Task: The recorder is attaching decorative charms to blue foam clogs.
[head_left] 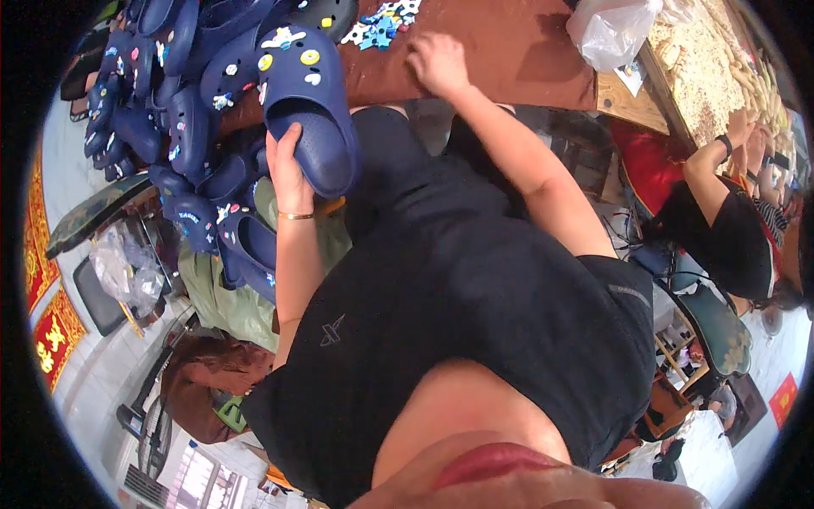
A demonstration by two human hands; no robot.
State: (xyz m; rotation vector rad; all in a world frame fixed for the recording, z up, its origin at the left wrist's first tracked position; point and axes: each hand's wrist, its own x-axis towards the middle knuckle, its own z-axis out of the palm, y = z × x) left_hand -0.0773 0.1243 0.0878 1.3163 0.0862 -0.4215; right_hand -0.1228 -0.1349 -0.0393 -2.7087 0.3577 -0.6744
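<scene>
A: What fills the view, biggest first?

B: The brown table runs across twelve o'clock. On its left part, from ten to eleven o'clock, lies a heap of navy clogs, most already dotted with small coloured charms.

A: And the shoe being worked on?

B: A navy clog sits at about eleven o'clock from centre, toe pointing up at the table. The left hand grips it at the heel opening, thumb inside and fingers closed round the rim. Several charms are on its top (a white one, some yellow discs), so I judge it partly dressed, perhaps nearly done.

A: The other hand?

B: The right hand rests knuckles up on the table at twelve o'clock, fingers curled under; whether it pinches anything I cannot tell. Just beside it, toward eleven, lies a small pile of loose charms, blue and white.

A: How much is left?

B: Judging by those loose charms, more remain to fit.
</scene>
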